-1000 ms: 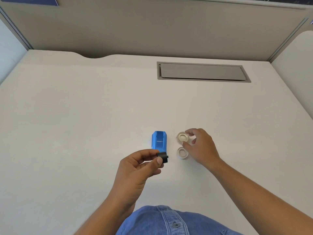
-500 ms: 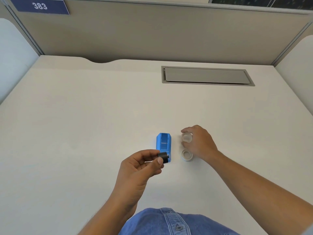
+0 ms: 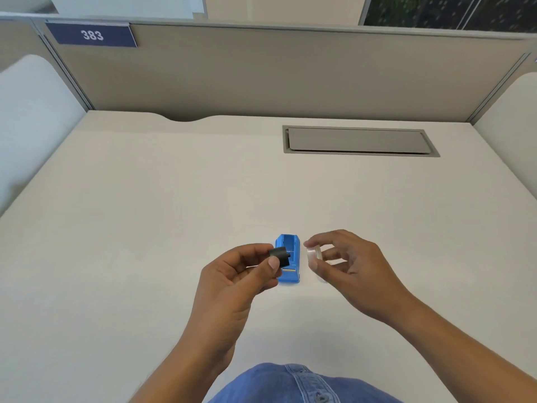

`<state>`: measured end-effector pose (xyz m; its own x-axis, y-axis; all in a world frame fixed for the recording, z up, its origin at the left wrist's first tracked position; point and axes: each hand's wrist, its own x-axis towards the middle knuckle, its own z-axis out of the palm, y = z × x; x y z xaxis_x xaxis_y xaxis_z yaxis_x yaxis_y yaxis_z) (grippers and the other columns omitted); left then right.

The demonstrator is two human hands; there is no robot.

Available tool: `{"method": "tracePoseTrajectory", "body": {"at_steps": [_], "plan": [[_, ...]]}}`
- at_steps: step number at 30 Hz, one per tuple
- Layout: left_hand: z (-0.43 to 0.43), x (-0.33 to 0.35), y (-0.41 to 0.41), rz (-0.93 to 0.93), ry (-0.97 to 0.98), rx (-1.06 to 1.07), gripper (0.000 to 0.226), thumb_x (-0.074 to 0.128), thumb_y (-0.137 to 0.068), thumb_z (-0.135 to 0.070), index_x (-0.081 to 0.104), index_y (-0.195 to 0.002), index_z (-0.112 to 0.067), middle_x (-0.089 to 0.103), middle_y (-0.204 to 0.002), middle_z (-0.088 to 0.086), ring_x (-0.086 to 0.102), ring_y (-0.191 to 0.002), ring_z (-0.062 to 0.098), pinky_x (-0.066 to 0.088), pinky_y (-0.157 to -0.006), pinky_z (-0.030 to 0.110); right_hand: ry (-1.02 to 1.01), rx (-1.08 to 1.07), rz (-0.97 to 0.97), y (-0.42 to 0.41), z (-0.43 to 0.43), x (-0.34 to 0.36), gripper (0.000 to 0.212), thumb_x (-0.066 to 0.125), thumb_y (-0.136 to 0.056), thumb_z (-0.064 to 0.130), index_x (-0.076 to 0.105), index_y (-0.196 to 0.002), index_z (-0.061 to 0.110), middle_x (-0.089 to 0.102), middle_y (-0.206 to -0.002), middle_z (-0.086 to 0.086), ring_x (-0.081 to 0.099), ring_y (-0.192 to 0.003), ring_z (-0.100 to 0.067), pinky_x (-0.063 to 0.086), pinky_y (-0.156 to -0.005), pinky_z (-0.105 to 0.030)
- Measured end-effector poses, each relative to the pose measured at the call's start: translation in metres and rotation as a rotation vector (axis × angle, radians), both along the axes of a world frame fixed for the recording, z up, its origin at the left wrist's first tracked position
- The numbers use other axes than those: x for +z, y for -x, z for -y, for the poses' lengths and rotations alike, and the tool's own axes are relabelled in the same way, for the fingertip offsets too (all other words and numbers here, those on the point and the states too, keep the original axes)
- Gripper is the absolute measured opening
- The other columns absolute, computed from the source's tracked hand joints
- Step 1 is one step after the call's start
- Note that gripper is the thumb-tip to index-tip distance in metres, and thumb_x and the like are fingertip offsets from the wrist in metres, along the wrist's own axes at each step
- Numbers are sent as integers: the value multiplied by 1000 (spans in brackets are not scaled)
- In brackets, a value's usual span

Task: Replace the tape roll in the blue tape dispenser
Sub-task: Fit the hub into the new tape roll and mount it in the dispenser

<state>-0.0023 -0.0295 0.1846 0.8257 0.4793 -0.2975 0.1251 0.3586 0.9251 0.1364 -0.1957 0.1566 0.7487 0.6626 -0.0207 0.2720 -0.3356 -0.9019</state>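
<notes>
I see the left hand (image 3: 235, 282) pinching a small black spool core (image 3: 279, 256) between thumb and forefinger; it is a matte cylinder with a short stub axle poking out toward the right. The right hand (image 3: 353, 269) holds a clear tape roll (image 3: 314, 253) on edge between thumb and fingertips, its face turned toward the core; the roll looks glossy, pale and translucent. Both hands hover above the worktop (image 3: 145, 228), close together but not touching.

Between and just beyond them sits the blue tape dispenser (image 3: 289, 264), a small boxy plastic body lying flat on the worktop, its open cradle facing up. A thin metallic strip shows near its near end; the left thumb and the core cover part of its left side. Below the right thumb I make out a faint pale shape (image 3: 322, 278) on the surface, too blurred to identify.

The worktop is smooth, off-white and matte. Farther back a grey rectangular cable hatch (image 3: 359, 140) is set flush into it, and a navy placard (image 3: 92, 34) reading 383 hangs on the beige partition. A denim shirt (image 3: 293, 385) is cut off by the bottom edge.
</notes>
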Motion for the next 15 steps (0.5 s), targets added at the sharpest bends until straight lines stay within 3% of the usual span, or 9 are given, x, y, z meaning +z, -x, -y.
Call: {"method": "tracePoseTrajectory", "body": {"at_steps": [7, 15], "plan": [[6, 3, 6, 14, -46, -73, 28, 84, -72, -31, 77, -99, -24, 79, -98, 3, 71, -95, 24, 55, -85, 37, -276, 31, -113, 36, 6, 33, 21, 76, -82, 23, 74, -102, 27, 71, -105, 2, 71, -94, -23, 56, -69, -22], [13, 6, 8, 48, -66, -129, 31, 80, -67, -32, 78, -97, -26, 79, -93, 8, 69, -82, 19, 58, -82, 27, -366, 12, -126, 46, 4, 39, 25, 77, -79, 26, 74, -103, 26, 73, -107, -3, 73, -95, -27, 58, -74, -26]]}}
